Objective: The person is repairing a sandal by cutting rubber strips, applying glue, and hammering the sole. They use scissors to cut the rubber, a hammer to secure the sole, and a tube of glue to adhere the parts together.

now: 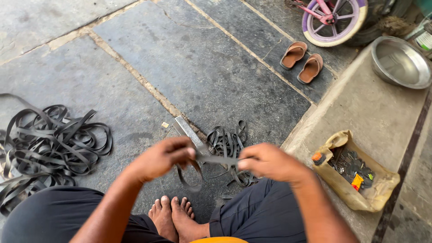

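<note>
From the head camera, your hands are blurred, so the exact finger placement is hard to read. Your left hand is closed around one end of a black rubber strip, with a loop of it hanging below the fist. Your right hand pinches the other end, fingers curled shut, and the strip runs taut between the two hands above your bare feet. A flat metal bar lies on the stone floor behind your left hand, its near end hidden by the hand. A small heap of cut strips sits partly behind the hands. The big tangle of strips to your left is cut off by the frame edge.
</note>
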